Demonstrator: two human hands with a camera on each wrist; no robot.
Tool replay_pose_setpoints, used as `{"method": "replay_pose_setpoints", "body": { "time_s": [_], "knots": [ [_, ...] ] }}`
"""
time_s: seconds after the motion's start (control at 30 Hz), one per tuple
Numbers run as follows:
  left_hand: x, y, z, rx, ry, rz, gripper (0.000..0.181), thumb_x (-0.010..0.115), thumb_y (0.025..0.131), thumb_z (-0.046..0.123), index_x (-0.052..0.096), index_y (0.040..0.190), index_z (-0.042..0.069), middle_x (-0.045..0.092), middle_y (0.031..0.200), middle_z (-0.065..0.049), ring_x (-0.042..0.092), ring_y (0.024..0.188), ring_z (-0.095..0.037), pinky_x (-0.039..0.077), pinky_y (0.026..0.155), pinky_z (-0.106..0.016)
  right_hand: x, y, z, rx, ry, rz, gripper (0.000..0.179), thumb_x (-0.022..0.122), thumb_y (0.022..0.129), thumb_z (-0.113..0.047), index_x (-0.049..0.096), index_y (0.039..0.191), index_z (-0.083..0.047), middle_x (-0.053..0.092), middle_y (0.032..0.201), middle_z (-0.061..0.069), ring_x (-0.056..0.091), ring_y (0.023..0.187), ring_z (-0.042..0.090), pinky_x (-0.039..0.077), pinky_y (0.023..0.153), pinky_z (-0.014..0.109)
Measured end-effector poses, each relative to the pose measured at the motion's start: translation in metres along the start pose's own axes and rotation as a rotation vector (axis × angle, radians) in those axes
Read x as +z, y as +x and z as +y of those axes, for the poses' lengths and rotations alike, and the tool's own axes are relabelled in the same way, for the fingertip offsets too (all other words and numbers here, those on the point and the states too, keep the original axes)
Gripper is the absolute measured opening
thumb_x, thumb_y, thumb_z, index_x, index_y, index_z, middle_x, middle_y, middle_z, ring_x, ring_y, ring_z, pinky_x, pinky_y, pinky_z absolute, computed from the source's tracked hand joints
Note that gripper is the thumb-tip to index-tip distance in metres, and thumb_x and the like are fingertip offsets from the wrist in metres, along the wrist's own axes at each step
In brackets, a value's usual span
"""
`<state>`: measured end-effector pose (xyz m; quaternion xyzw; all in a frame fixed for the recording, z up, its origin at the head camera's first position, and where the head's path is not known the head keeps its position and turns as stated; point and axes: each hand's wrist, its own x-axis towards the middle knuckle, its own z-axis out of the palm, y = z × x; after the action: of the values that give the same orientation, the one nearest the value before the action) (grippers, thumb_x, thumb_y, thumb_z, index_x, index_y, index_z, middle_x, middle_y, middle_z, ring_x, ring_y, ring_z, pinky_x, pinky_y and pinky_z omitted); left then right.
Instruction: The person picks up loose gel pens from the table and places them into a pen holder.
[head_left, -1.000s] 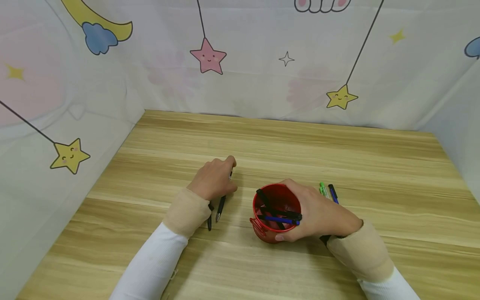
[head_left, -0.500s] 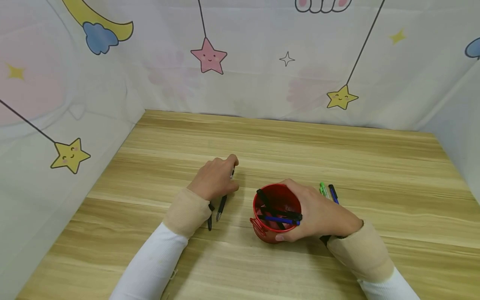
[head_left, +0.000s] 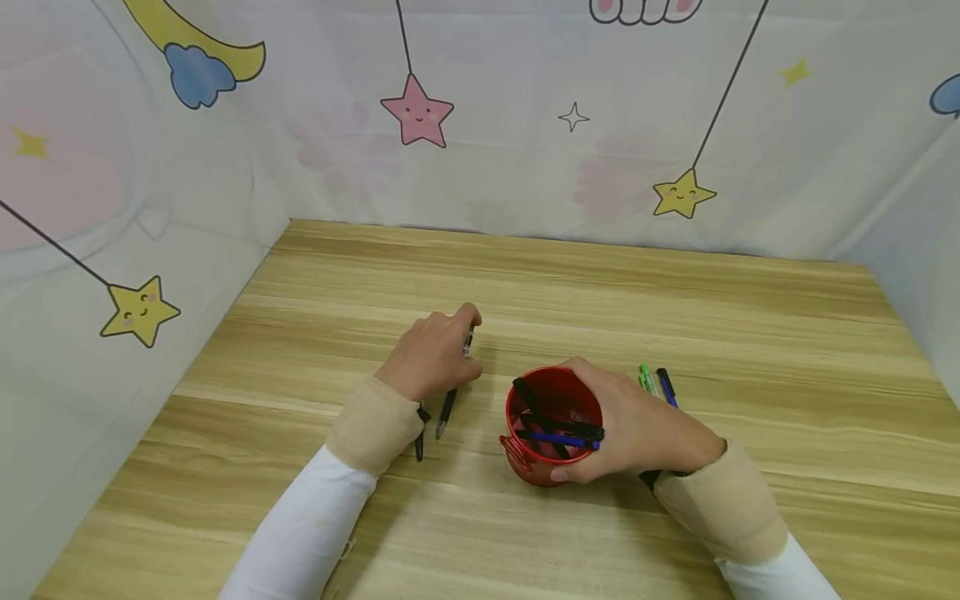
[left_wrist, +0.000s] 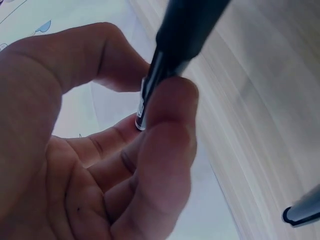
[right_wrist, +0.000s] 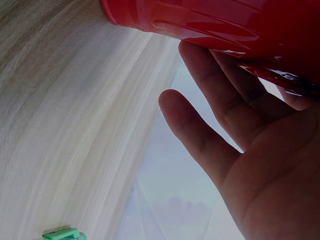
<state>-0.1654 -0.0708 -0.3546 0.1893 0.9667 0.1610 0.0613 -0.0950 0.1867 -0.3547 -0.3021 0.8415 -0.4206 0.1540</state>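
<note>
In the head view my left hand (head_left: pixel 429 354) is left of the middle and pinches a black pen (head_left: pixel 447 408), whose tip points toward me. The left wrist view shows the pen's dark barrel (left_wrist: pixel 187 30) between thumb and fingers. To the right stands a small red bucket (head_left: pixel 528 473) with a handle on its side. Several pens lie inside it, among them a blue pen (head_left: pixel 555 438) and a black pen (head_left: pixel 528 396). My right hand (head_left: pixel 637 421) grips the bucket from its right side. From the right wrist, the bucket's wall (right_wrist: pixel 215 20) rests against some of the fingers.
A second dark pen (head_left: pixel 419 444) lies beside my left wrist. Beyond my right hand are a green pen (head_left: pixel 645 377) and a blue pen with a black cap (head_left: pixel 667 387), both partly hidden. A printed cloth (head_left: pixel 495 183) encloses the wooden table (head_left: pixel 480 542).
My left hand has shifted slightly away from me and to the right, carrying the black pen along. The right hand and the bucket have stayed put.
</note>
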Motion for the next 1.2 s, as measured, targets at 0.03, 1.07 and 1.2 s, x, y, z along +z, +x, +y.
{"method": "replay_pose_setpoints", "body": {
  "time_s": [0.03,1.07,1.2],
  "knots": [
    [0.0,-0.0001,0.0001,0.005,0.0,0.008,0.053,0.066,0.073,0.013,0.053,0.124,0.012,0.045,0.055,0.002,0.035,0.049,-0.013,0.029,0.044,-0.026,-0.0001,0.0,-0.0002,0.001,0.0,0.0,0.081,0.083,0.062,-0.055,0.044,0.13,-0.035,0.059,0.121,-0.019,0.059,0.11,0.003,0.053,0.091,0.032],
    [-0.0019,-0.0042,0.0054,0.09,-0.044,0.097,0.054,0.059,0.069,0.008,0.053,0.123,0.013,0.037,0.054,0.005,0.03,0.048,-0.011,0.026,0.044,-0.025,0.0,-0.0006,-0.0002,0.0,-0.004,-0.001,0.082,0.084,0.062,-0.054,0.044,0.131,-0.034,0.059,0.121,-0.019,0.059,0.11,0.004,0.053,0.091,0.033],
    [-0.0026,-0.0046,0.0067,0.092,-0.045,0.099,0.054,0.059,0.069,0.008,0.053,0.123,0.014,0.039,0.054,0.004,0.032,0.048,-0.011,0.027,0.044,-0.024,-0.0002,-0.0007,0.0,0.001,0.001,-0.003,0.082,0.084,0.062,-0.054,0.044,0.131,-0.034,0.059,0.121,-0.019,0.059,0.111,0.004,0.053,0.092,0.033]
  ]
}}
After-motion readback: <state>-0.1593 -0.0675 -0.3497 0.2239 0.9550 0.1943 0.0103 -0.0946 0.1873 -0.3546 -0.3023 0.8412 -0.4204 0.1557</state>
